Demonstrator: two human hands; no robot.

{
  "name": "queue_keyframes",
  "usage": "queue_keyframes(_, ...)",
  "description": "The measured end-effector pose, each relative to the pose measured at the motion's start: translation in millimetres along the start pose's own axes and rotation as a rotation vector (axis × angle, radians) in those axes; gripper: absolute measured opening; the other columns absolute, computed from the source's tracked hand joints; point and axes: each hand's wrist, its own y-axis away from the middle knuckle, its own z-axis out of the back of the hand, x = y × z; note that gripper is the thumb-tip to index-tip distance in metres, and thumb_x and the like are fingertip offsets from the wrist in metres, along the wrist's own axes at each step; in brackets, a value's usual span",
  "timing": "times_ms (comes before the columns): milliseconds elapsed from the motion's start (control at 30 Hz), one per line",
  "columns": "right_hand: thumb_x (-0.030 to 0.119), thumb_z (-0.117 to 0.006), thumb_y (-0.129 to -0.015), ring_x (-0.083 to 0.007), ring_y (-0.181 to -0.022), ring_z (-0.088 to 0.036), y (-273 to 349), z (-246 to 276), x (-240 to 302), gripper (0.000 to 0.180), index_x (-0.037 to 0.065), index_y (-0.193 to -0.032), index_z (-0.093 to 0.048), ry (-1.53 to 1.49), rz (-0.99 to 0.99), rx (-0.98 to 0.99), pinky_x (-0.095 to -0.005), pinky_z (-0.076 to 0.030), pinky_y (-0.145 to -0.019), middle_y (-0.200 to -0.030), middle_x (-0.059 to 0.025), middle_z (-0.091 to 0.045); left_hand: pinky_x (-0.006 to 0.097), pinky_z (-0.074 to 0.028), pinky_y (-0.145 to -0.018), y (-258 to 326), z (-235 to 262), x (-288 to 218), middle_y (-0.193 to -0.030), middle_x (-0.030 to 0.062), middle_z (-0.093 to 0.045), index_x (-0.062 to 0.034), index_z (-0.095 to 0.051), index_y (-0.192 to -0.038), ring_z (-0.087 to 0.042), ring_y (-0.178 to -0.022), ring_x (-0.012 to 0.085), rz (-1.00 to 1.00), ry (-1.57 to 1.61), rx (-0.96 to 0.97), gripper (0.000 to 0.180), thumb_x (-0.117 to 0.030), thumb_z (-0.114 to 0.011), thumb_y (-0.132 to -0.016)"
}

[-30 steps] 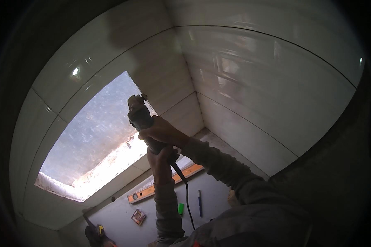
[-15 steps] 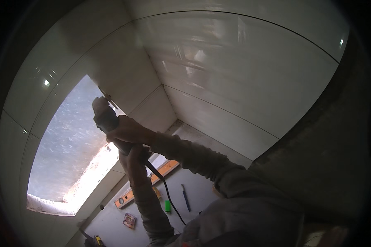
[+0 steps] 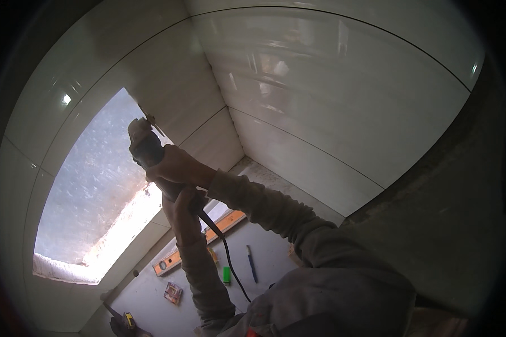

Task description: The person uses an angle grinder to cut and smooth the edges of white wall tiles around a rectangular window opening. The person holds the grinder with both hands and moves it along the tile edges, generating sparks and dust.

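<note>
Between nine and ten o'clock, a dark grey, long-bodied plastic angle grinder (image 3: 148, 150) points its blunt, dusty head up beside the right edge of a curved-looking window opening (image 3: 90, 180); whether its disc touches the tile edge cannot be told. The bare right hand (image 3: 177, 166), at nine o'clock, has its grip wrapped around the body. The bare left hand (image 3: 184, 204), at eight, has its grip closed around the rear end, where a smooth black rubber cord (image 3: 228, 255) runs toward six.

The opening fills nine o'clock with a bluish, mottled pane and a rough, brightly lit ledge. Glossy off-white wall tiles (image 3: 326, 95) with thin dark joints spread from eleven to three, streaked with reflections.

On a smooth pale grey surface (image 3: 152, 287) lie, at seven, a long orange spirit level (image 3: 168, 263) partly covered by the left forearm, and a small squarish reddish patterned pack (image 3: 173, 293), its markings too small to read. A bright green little block (image 3: 226, 274) sits between six and seven, a slim blue pen-like tool (image 3: 252, 267) at six. Just past seven, a yellow-fronted tape measure (image 3: 129, 320) rests against a dark bundle (image 3: 118, 327). The grey fabric-clad torso (image 3: 331, 297) blocks five o'clock.
</note>
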Motion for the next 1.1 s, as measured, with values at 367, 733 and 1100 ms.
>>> queue_keyframes(367, 0.024, -0.081, -0.066, -0.0254, -0.079, -0.072, -8, 0, 6, 0.047, -0.010, -0.095, -0.068, 0.043, 0.007, 0.023, -0.0339, -0.057, -0.070, -0.088, -0.0184, -0.072, 0.027, -0.053, -0.059, -3, -3, -7, -0.090, 0.0070, -0.062, 0.0007, -0.052, -0.118, -0.064, -0.067, 0.0148, 0.003, 0.016, 0.015, 0.040, -0.015, -0.068, -0.085)
queue_keyframes(733, 0.022, -0.079, -0.067, -0.0237, -0.076, -0.070, 3, -7, -5, 0.036, -0.005, -0.090, -0.070, -0.023, -0.049, 0.052, -0.0333, -0.055, -0.071, -0.084, -0.0154, -0.072, 0.028, -0.053, -0.056, 11, -1, -4, -0.089, 0.0084, -0.062, 0.0015, -0.051, -0.115, -0.063, -0.066, 0.0152, 0.040, 0.021, -0.038, 0.039, -0.012, -0.069, -0.084)
queue_keyframes(1100, 0.023, -0.080, -0.067, -0.0244, -0.075, -0.070, 1, 0, 3, 0.038, -0.005, -0.092, -0.071, -0.013, -0.003, 0.044, -0.0340, -0.056, -0.071, -0.084, -0.0156, -0.072, 0.032, -0.058, -0.059, 0, 3, -3, -0.094, 0.0112, -0.064, 0.0011, -0.051, -0.119, -0.067, -0.069, 0.0200, 0.020, -0.021, -0.010, 0.036, -0.009, -0.064, -0.087)
